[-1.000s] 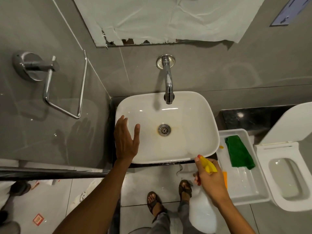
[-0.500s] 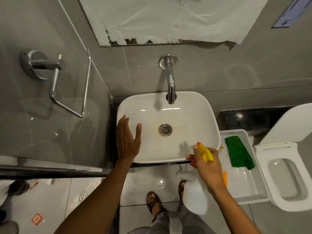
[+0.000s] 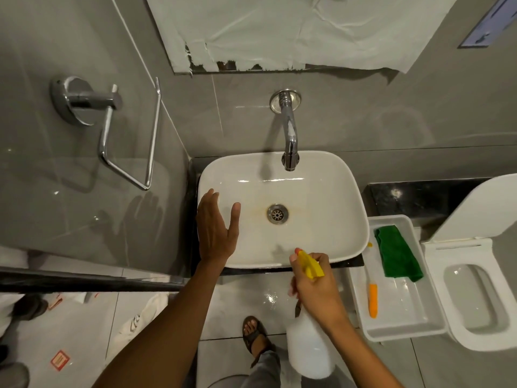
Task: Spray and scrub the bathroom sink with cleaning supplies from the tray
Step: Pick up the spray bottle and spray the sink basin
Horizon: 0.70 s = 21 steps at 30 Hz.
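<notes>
The white sink [image 3: 321,191] has a brownish stain around its metal drain [image 3: 277,214]. My right hand [image 3: 316,287] grips a white spray bottle [image 3: 309,348] by its yellow head [image 3: 310,263], nozzle over the sink's near rim and pointing into the basin. My left hand [image 3: 216,229] rests flat on the sink's left rim, fingers spread, holding nothing. To the right of the sink sits the white tray [image 3: 402,329] with a green cloth [image 3: 397,253] and an orange-handled brush [image 3: 373,299] in it.
A chrome tap [image 3: 289,135] juts from the grey wall over the basin. A chrome towel holder [image 3: 112,130] hangs on the left wall. An open white toilet [image 3: 475,292] stands right of the tray. My sandalled foot [image 3: 254,334] is on the tiled floor below.
My right hand has lifted the spray bottle up and left, from below the counter to the sink's front rim. The left hand has stayed on the rim.
</notes>
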Tool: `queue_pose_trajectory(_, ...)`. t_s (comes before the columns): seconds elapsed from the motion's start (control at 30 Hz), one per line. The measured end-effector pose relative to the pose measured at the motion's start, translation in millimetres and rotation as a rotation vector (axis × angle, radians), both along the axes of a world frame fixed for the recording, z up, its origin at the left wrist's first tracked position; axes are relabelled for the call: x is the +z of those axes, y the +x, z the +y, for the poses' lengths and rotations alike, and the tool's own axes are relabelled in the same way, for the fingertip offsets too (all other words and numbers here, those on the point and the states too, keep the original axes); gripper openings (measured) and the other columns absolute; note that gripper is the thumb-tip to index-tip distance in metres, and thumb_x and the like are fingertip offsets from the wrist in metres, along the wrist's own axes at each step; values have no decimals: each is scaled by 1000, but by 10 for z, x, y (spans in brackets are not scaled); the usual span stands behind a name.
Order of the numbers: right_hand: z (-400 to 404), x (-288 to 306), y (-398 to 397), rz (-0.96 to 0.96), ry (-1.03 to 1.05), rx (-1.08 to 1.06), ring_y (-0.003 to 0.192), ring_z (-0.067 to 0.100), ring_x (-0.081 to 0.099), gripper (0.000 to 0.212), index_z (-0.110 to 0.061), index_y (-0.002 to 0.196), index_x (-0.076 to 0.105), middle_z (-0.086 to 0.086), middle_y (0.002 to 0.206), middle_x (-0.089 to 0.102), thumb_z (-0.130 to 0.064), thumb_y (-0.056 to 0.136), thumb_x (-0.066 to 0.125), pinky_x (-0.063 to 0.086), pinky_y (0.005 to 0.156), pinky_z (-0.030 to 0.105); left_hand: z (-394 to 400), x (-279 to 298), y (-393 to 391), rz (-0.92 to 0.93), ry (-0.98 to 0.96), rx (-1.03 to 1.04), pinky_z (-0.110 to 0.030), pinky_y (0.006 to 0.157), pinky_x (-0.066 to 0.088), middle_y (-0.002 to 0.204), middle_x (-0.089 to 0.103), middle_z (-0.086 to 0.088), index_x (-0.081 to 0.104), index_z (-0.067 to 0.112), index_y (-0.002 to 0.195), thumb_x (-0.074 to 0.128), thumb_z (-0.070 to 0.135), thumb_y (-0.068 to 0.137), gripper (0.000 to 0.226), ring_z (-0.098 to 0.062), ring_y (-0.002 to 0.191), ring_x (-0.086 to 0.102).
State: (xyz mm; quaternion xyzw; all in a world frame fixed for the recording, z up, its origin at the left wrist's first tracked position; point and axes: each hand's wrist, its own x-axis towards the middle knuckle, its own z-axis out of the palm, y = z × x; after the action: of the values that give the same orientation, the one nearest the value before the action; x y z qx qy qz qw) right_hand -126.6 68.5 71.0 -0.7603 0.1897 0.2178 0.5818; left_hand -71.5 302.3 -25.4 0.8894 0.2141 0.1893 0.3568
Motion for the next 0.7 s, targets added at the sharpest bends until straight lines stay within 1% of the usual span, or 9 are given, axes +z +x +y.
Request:
queue_pose_trajectory(0.07, 1, 39, 24, -31, 78, 24, 78, 15, 80, 32, -20, 122, 51, 7, 91, 84, -38, 101, 66, 63, 75, 34, 2, -7, 3, 4, -1, 2, -53, 124, 44, 166, 46, -9, 44, 15, 157, 46, 60, 108, 66, -30, 151, 48)
queue_pose_trajectory(0.17, 45, 130, 103, -6, 159, 42, 86, 12, 80, 37, -27, 121, 46, 4, 93, 85, -50, 99, 65, 61, 79, 28, 1, -25, 9, 11, -2, -5, -54, 122, 45, 167, 45, -8, 44, 15, 157, 52, 54, 108, 63, -30, 152, 48)
queue_pose_trajectory(0.23, 101, 148, 140, -18, 125, 38, 81, 20, 79, 42, -23, 120, 47, 6, 84, 84, -54, 98, 64, 62, 79, 31, 5, -28, 9, 6, -2, -8, -55, 122, 45, 167, 46, -9, 44, 14, 157, 54, 52, 108, 62, -31, 152, 48)
queue_pose_trajectory(0.33, 167, 131, 169, -49, 41, -31, 56, 17, 68, 46, -15, 117, 53, 7, 66, 73, -55, 97, 65, 58, 61, 31, -3, -20, 14, 1, -7, -7, -54, 123, 45, 166, 47, -9, 45, 15, 157, 52, 54, 108, 63, -31, 151, 49)
queue_pose_trajectory(0.37, 179, 131, 172, -56, 38, -39, 57, 14, 69, 45, -16, 117, 54, 6, 67, 74, -55, 97, 64, 58, 60, 29, -7, -18, 14, -1, -8, -9, -54, 123, 45, 166, 47, -9, 45, 16, 156, 51, 55, 108, 63, -31, 151, 49)
queue_pose_trajectory(0.5, 147, 122, 144, -102, 114, -55, 82, 12, 81, 37, -21, 121, 52, 7, 89, 84, -49, 100, 63, 62, 77, 28, -5, -14, 11, -12, -10, -12, -53, 123, 46, 165, 48, -9, 45, 16, 155, 52, 55, 108, 62, -31, 150, 50)
queue_pose_trajectory(0.57, 90, 110, 122, -125, 77, -89, 68, 15, 75, 37, -17, 121, 53, 15, 78, 80, -47, 101, 63, 62, 73, 32, -7, -3, 6, -16, -9, -12, -50, 124, 45, 165, 49, -9, 46, 16, 155, 51, 56, 107, 62, -31, 149, 51)
queue_pose_trajectory(0.63, 8, 83, 107, -146, 29, -128, 60, 12, 72, 37, -17, 121, 55, 18, 73, 76, -47, 101, 62, 60, 66, 28, -13, 10, 2, -17, -2, -10, -46, 124, 44, 164, 51, -9, 48, 15, 154, 49, 59, 107, 64, -31, 148, 52)
queue_pose_trajectory(0.7, -74, 60, 100, -162, 61, -159, 73, 9, 79, 35, -20, 123, 55, 10, 84, 81, -45, 101, 63, 62, 73, 25, -13, 15, -5, -17, 8, -13, -45, 124, 44, 163, 51, -10, 50, 13, 153, 48, 59, 107, 65, -31, 148, 52)
